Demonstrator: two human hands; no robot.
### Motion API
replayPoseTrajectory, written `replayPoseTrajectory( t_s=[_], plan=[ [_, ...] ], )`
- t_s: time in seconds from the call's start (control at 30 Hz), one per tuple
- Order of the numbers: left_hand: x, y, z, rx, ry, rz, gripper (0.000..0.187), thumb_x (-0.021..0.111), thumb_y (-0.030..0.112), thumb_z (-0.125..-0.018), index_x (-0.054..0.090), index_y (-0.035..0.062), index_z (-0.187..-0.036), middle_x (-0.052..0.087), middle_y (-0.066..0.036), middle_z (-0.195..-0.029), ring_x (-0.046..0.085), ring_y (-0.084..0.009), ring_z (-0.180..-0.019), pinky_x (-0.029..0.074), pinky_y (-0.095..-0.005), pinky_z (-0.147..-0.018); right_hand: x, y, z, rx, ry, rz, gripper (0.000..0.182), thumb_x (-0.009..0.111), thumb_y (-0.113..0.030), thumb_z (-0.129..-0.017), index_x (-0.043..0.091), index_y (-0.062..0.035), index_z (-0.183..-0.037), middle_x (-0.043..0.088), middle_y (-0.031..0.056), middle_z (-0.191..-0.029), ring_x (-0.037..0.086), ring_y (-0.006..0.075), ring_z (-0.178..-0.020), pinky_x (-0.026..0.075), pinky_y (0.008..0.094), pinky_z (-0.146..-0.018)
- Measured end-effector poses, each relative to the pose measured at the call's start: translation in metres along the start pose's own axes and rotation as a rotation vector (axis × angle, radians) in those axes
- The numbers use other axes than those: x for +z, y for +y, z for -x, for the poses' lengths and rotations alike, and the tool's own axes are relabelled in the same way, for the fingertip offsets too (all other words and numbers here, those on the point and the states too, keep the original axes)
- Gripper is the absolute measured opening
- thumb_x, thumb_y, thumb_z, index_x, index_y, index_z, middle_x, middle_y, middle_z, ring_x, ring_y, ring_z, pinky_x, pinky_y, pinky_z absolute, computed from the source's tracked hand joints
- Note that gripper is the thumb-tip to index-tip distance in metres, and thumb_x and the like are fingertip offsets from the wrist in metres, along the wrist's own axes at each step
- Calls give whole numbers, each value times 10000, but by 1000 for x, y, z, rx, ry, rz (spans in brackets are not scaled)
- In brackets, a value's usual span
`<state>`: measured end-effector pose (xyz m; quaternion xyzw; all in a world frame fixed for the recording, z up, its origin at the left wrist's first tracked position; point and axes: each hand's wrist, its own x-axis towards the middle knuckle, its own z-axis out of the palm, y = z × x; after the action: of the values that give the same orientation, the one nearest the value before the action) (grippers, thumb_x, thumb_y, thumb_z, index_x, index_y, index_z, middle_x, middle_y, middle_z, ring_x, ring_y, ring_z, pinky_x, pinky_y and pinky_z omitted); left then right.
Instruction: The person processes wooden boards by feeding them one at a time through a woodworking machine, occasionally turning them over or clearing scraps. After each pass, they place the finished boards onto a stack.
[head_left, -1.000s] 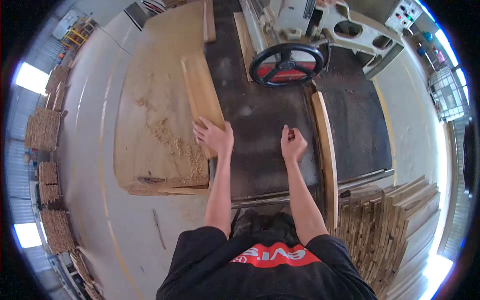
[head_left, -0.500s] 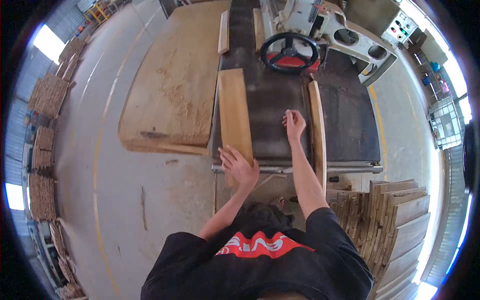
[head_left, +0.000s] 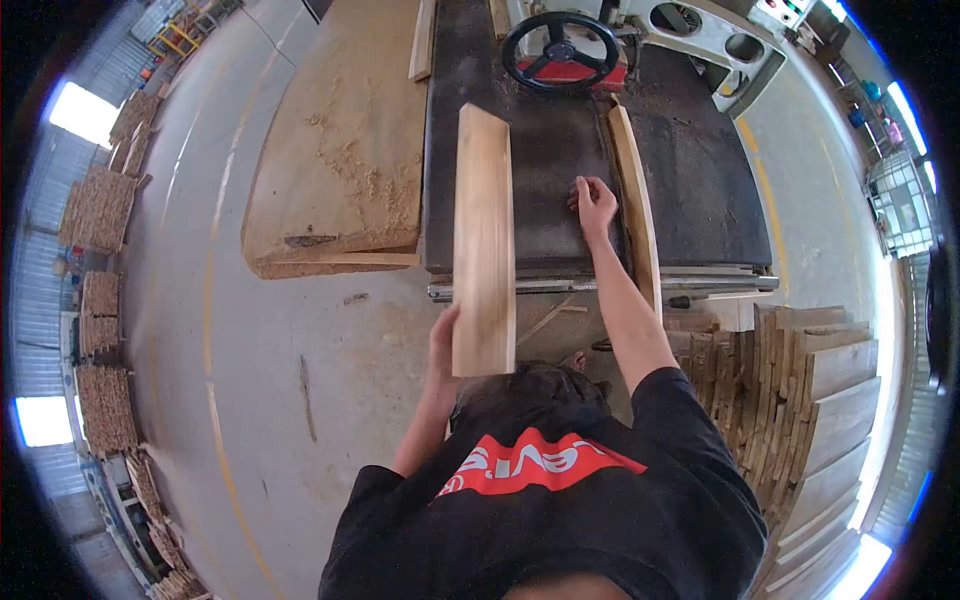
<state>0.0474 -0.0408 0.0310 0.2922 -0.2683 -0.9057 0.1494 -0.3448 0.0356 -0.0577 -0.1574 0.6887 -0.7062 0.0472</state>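
Note:
My left hand [head_left: 441, 345] grips a pale wooden board [head_left: 484, 240] by its lower left edge; the fingers behind the wood are hidden. The board's near end hangs over the front of the dark machine bed [head_left: 555, 230], and a side edge of the board shows. Above the bed, my right hand [head_left: 596, 205] has its fingers curled in, with nothing visible in them. Just to the right of this hand, a long narrow wooden strip [head_left: 637, 205] runs along the bed.
A black handwheel [head_left: 561, 53] sits on the machine ahead. To the left is a wooden side table [head_left: 340, 200] strewn with shavings. Stacked boards [head_left: 780, 400] stand at the lower right, and more wood piles [head_left: 102, 208] line the left wall.
My left hand has lifted and turned the board, bringing it nearer to me. My right hand stays by the strip, its fingers curled. The view has shifted a little.

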Motion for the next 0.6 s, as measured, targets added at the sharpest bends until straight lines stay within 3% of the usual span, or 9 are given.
replayPoseTrajectory(
  t_s=[0.07,0.2,0.27,0.3,0.33,0.43,0.5,0.53,0.6],
  plan=[
    [-16,-19,-12,-27,-8,218,595,452,503,-1110,547,73,-1508,673,-119,-1393,688,-284,-1209,582,-469,-1014,1,-12,0,67,-27,-124,203,721,-179,-1033,725,10,-961,708,35,-767,669,97,-626,515,267,-549],
    [-4,-29,-23,-14,-69,283,616,461,527,-1104,538,71,-1512,663,-132,-1405,678,-290,-1230,568,-472,-1037,-13,-23,18,148,-83,-252,230,720,-212,-1043,734,16,-1019,714,42,-791,671,96,-662,524,271,-588],
    [-2,-40,-19,-26,-62,330,628,465,538,-1101,533,70,-1514,659,-139,-1411,673,-293,-1241,561,-474,-1048,-23,-29,33,105,-190,-111,252,717,-237,-1047,738,14,-1033,718,40,-809,671,90,-702,536,270,-633],
    [-1,-42,-13,-13,-38,259,625,472,533,-1100,539,62,-1506,658,-140,-1409,671,-294,-1243,557,-471,-1052,-31,-31,50,108,-245,-37,263,716,-250,-1049,740,12,-1041,721,40,-818,671,86,-722,542,269,-655],
    [5,-37,-12,-8,-13,187,623,478,529,-1099,544,54,-1497,658,-140,-1407,669,-295,-1245,553,-469,-1056,-37,-34,64,226,-300,-132,302,712,-269,-1052,732,15,-1154,740,47,-930,688,99,-848,565,278,-772],
    [18,-39,-30,-57,-20,44,610,502,497,-1098,567,13,-1463,671,-125,-1374,680,-267,-1209,544,-418,-1050,-58,-88,139,364,-433,-146,384,754,-236,-1018,674,-4,-1313,752,50,-1124,694,91,-884,570,266,-759],
    [30,-47,-34,78,190,-409,607,547,446,-1092,552,-12,-1490,667,-108,-1383,662,-223,-1218,523,-349,-1054,-80,-126,187,458,-777,100,526,812,-245,-965,620,-13,-1396,743,71,-1192,699,109,-993,577,286,-851],
    [29,-51,-43,112,183,-559,609,580,369,-1098,501,-27,-1553,628,-115,-1449,619,-191,-1267,474,-335,-1101,-92,-137,206,495,-946,226,604,841,-249,-938,594,-18,-1438,738,82,-1226,701,118,-1047,581,297,-897],
    [52,-51,-30,93,-12,-462,610,606,312,-1094,461,-13,-1590,569,-130,-1523,570,-193,-1339,431,-357,-1149,-107,-136,243,550,-993,113,708,904,-302,-858,610,-22,-1438,734,119,-1272,694,170,-1120,548,348,-996]
  ],
)
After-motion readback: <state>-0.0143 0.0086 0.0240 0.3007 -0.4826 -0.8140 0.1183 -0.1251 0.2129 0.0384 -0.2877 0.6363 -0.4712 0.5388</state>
